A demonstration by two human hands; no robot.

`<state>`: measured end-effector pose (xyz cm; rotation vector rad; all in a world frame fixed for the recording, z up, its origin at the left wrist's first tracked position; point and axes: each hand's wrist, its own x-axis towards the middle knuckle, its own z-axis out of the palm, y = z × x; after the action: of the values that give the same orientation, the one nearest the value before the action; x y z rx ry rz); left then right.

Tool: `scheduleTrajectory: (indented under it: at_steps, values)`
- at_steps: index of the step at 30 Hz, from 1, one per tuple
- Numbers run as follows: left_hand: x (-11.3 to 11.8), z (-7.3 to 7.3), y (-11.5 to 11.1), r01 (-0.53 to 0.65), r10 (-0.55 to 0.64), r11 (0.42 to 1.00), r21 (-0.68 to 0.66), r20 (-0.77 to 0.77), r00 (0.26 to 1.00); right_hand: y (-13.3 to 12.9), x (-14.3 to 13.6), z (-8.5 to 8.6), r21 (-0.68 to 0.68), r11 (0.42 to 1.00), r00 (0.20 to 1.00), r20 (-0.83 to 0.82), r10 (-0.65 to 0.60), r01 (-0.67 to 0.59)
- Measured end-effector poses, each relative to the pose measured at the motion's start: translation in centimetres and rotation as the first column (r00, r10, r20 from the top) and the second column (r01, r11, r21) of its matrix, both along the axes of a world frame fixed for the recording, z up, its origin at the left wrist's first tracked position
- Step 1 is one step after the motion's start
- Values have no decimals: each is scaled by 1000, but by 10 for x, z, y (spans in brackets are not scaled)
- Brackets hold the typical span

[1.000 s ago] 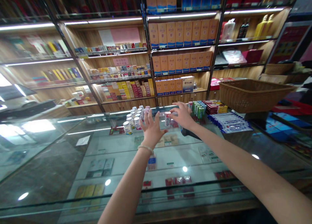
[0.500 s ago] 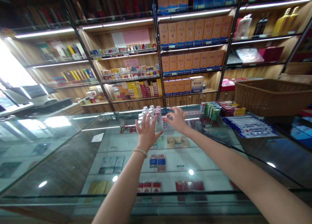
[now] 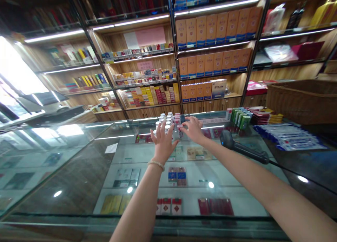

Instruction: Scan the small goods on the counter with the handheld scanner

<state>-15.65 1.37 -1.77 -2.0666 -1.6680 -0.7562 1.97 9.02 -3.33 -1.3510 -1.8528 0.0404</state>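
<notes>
On the glass counter [image 3: 142, 157], a cluster of small round containers with white lids [image 3: 162, 115] stands upright beside a row with pink lids [image 3: 177, 116]. My right hand [image 3: 193, 129] pinches one pink-lidded container [image 3: 180, 130] between thumb and fingers at the near end of that pink row. Fingers spread, my left hand [image 3: 163, 143] hovers in front of the white-lidded containers and partly hides them. A light bracelet [image 3: 156, 163] circles the left wrist. Whether the left fingertips touch any container, I cannot tell.
A black handheld scanner [image 3: 243, 149] with a cable lies right of my right forearm. Beyond it are green containers [image 3: 244, 122], blue-and-white packets [image 3: 289, 136] and a brown basket [image 3: 302, 101]. Cigarette packs [image 3: 177, 207] show under the glass. Stocked shelves [image 3: 216, 48] line the wall.
My right hand has brought the pink-lidded container left, closer to the pink row. My left hand stays spread in front of the cluster. The view has shifted, showing more of the scanner.
</notes>
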Motion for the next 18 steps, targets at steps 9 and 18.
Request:
scheduleTrajectory:
  at_steps: [9, 18]
  values:
    - [-4, -1, 2, -11, 11, 1000, 11, 33, 999, 2, 0, -8, -34, 999, 1000, 11, 12, -11]
    - [-4, 0, 1, 0, 0, 1000, 10, 53, 999, -14, 15, -19, 43, 994, 965, 249, 86, -100]
